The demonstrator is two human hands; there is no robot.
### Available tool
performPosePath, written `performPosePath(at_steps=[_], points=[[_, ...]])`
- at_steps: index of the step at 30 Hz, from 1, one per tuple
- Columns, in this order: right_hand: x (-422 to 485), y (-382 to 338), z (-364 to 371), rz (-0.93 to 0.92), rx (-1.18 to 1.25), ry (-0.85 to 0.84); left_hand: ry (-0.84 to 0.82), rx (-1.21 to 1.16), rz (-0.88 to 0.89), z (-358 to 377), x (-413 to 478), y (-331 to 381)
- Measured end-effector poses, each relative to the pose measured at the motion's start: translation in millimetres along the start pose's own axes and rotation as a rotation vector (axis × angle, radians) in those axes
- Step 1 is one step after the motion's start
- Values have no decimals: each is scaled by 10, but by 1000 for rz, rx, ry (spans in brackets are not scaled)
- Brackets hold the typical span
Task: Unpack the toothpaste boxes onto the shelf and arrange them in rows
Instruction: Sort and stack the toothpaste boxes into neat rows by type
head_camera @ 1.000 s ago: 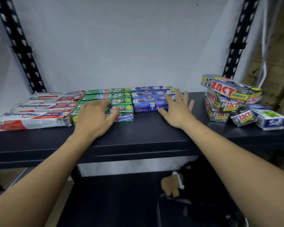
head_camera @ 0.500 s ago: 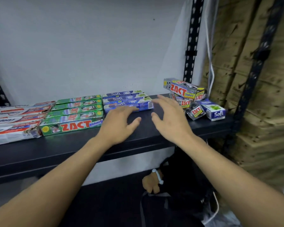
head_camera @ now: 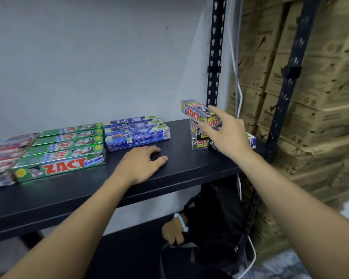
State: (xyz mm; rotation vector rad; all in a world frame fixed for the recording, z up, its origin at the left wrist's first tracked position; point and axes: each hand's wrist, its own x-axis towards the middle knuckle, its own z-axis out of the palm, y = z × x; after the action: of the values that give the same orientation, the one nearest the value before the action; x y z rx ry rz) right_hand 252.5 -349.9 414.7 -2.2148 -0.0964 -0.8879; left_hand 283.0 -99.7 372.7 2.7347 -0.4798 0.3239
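The black shelf [head_camera: 189, 170] crossed the frame's middle. On its left half lay tidy rows: red-and-white boxes [head_camera: 6, 156] at the edge, green Zact Whitening boxes [head_camera: 69, 148], then blue Safi boxes [head_camera: 137, 131]. At right of centre sat a loose heap of grey Zact Smokers boxes [head_camera: 195, 115], glossy and skewed. The right hand [head_camera: 227, 135] reached over it, fingers spread wide, gripping nothing. The left hand [head_camera: 141, 164] rested loosely curled and empty on the shelf. Probably best to lift the top box alone, so the heap wouldn't topple.
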Motion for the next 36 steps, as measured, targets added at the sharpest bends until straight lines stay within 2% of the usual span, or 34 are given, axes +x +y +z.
performPosePath(at_steps=[7, 16, 19, 21, 23, 25, 28, 32, 36], points=[[135, -185, 355, -100, -362, -9, 0, -15, -8, -6, -3, -4], [189, -235, 683, -135, -704, -242, -12, 3, -23, -13, -2, 4], [160, -160, 660, -166, -657, -254, -15, 7, -27, -12, -2, 4], [141, -117, 589, -209, -512, -226, -16, 6, -24, -8, -1, -6], [121, -65, 473, -257, -400, -127, -21, 5, -25, -7, 0, -16], [110, 29, 313, -275, -423, 1, -26, 4, -28, -9, 0, -23], [104, 289, 66, -101, -486, 49, -19, 9, -23, -6, 3, -26], [28, 658, -147, 194, -490, -56, -18, 8, -19, -1, 9, -21], [-90, 773, -272, 270, -477, -154, -14, 13, -22, -1, 11, -27]])
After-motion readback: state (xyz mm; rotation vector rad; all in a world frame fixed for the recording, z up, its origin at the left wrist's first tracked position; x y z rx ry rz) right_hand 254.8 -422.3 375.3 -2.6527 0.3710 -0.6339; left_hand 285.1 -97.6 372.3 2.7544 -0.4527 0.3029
